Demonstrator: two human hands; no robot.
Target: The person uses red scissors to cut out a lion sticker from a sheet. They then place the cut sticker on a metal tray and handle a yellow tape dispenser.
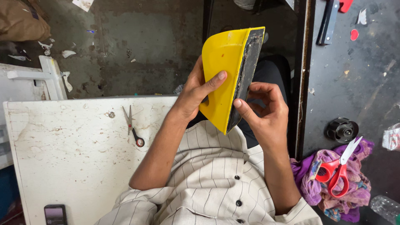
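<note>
Both of our hands are clamped on one thing, a yellow plastic wedge-shaped piece with a black grimy strip along its edge (227,71), held up over our lap between the two work surfaces. Our left hand (196,89) grips it from the yellow face, thumb pressed flat on the plastic and fingers tucked behind its lower part. Our right hand (266,110) holds the opposite side, thumb laid against the black strip near the lower tip, the other fingers curled beside that edge.

Left of our left forearm lies a small pair of metal thread snips with a dark loop handle (132,125), resting on a white stained tabletop (71,150). Further down that top, near our left elbow, sits a small dark phone (55,214).

Right of our right forearm, a pair of red-handled scissors (339,171) lies on a bunched purple patterned cloth (312,183). Just above that cloth stands a black round spool-like part (341,130) on the dark grey worktop (358,83).
</note>
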